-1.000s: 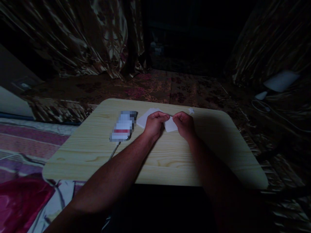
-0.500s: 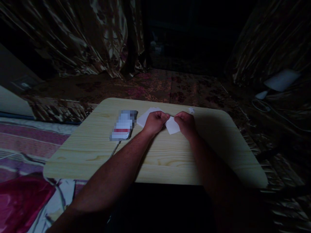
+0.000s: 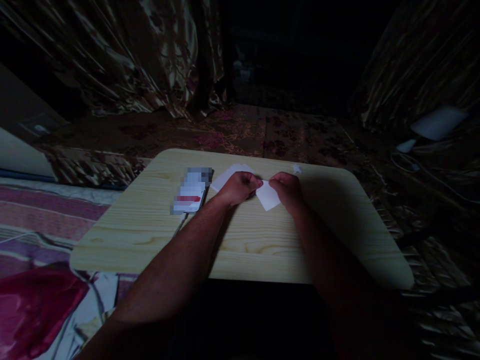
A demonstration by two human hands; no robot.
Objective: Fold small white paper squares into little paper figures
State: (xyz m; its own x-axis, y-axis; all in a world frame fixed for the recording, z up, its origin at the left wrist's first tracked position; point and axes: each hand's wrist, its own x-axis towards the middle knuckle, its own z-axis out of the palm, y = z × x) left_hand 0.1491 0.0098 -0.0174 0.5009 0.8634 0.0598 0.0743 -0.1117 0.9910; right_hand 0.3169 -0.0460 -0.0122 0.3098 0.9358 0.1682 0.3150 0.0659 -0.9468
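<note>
A small square of white paper [image 3: 267, 196] hangs between my two hands, one corner pointing down toward me. My left hand [image 3: 240, 188] pinches its upper left edge between thumb and fingers. At the upper right edge, my right hand [image 3: 286, 189] pinches the same sheet. Behind my left hand lies a stack of white paper [image 3: 229, 175] on the table, partly covered by that hand. A small folded or crumpled white paper piece [image 3: 296, 169] lies beyond my right hand.
A phone [image 3: 191, 191] with a cable [image 3: 181, 225] lies left of my hands on the light wooden table [image 3: 255, 250]. A patterned ledge [image 3: 247, 130] runs behind it. A white lamp [image 3: 437, 122] is at the right, a pink bag [image 3: 37, 305] at the lower left.
The paper's lower corner has swung slightly down and to the right, and the sheet looks flatter. Both hands keep their pinch in nearly the same place. The view has shifted slightly.
</note>
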